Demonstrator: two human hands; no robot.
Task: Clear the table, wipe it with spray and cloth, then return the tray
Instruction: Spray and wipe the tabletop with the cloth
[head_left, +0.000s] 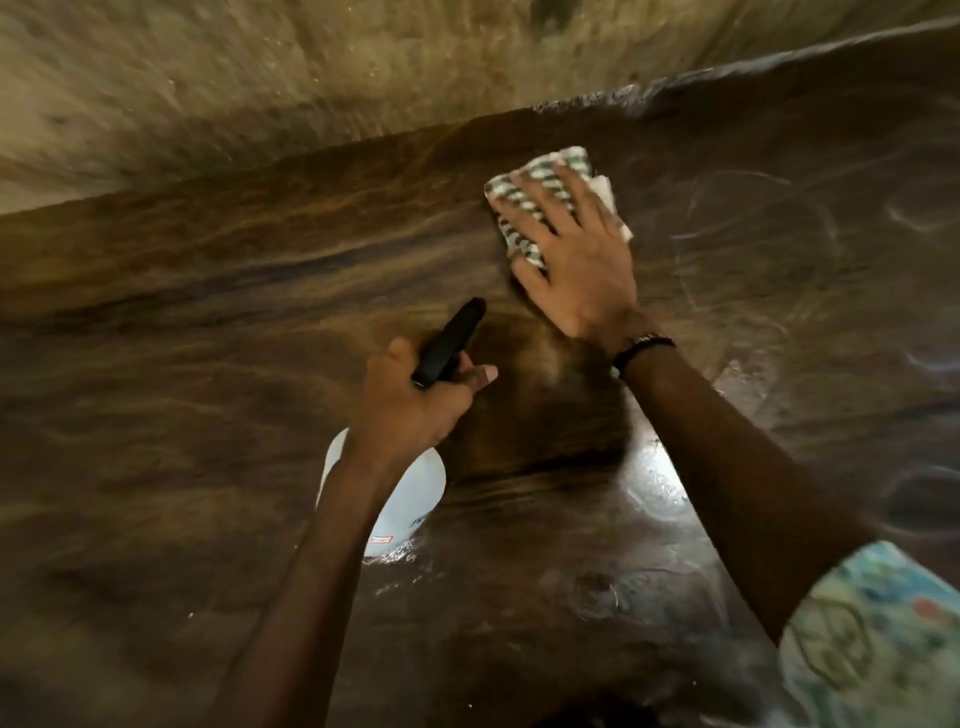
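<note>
Head view here, and we're mid-wipe as far as we can judge. Our right hand (574, 260) lies flat, fingers spread and straight, pressing the checked cloth (540, 195) onto the wooden table (208, 415) just short of its far edge. The cloth sticks out ahead of the fingertips and to their left, with a white fold poking out on the right side.

Our left hand (415, 400) is curled round the spray bottle (405, 499), gripping it at the neck. Its black trigger head (449, 343) points toward the far edge and a bit right, roughly at the cloth, while the white body hangs below the wrist toward us. So the bottle sits nearer us than the cloth, and the two hands are close but apart.

Room-wise: the far edge is right ahead of the cloth, so the next stroke probably has to go sideways or back toward us. Wet shine shows on the near part between our arms. No tray in sight.
</note>
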